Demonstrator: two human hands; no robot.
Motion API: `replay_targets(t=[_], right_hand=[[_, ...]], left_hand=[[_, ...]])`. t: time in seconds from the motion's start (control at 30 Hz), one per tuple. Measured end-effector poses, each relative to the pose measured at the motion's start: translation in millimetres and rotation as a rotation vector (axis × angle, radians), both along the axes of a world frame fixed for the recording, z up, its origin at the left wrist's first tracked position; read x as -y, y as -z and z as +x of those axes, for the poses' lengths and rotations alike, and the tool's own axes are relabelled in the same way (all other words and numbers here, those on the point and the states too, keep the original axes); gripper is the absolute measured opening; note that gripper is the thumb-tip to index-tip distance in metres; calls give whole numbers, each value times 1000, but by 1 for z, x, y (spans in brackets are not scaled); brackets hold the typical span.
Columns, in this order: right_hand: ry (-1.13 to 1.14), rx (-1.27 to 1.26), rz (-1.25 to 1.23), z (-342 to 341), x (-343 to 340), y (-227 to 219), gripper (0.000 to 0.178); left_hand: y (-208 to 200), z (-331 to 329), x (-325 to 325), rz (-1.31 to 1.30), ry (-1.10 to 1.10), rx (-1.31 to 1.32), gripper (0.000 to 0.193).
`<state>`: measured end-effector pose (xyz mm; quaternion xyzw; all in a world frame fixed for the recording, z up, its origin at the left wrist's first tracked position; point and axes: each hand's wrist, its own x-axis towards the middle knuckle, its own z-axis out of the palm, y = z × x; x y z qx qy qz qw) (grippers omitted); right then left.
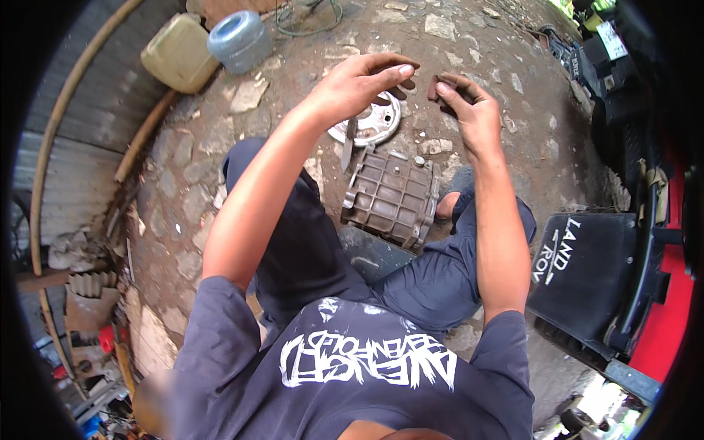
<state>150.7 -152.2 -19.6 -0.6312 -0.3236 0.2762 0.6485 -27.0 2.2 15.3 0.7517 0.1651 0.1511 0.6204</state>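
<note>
Left hand (359,81): raised, fingers loosely curled, nothing seen held | Right hand (469,110): small dark part (434,86) pinched at fingertips, far of the ribbed metal casing (391,196) between the knees | Advice: part best kept firmly pinched over the casing, clear of the round metal plate (374,121) on the stone ground (308,59).

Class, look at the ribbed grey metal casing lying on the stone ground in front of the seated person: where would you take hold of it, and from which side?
Probably take the ribbed metal casing by its two long outer edges, one hand on each, coming down from above. It lies flat with the ribbed face up, and its raised rim gives fingers an edge to hook. The right hand and left hand are both raised above it, and the near side is crowded by the knees.
</note>
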Motion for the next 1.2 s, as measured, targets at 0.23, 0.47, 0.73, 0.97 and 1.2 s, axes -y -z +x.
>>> replay_targets(t=[0.23, 0.47, 0.73, 0.97, 1.2], right_hand=[[6, 14, 220, -8, -13, -4, 36], [83, -86, 152, 13, -9, -5, 35], [0, -109, 97, 43, -21, -27, 40], [-44, -306, 156, 30, -29, -30, 41], [-6, -284, 169, 23, -38, -28, 36]], left_hand=[[-21, 20, -1, 240, 23, 30, 38], [12, 71, -13, 13, 67, 101, 29], [-8, 77, -27, -111, 39, 55, 31], [-16, 62, -41, -328, 65, 55, 31], [-17, 59, -59, -326, 2, 111, 29]])
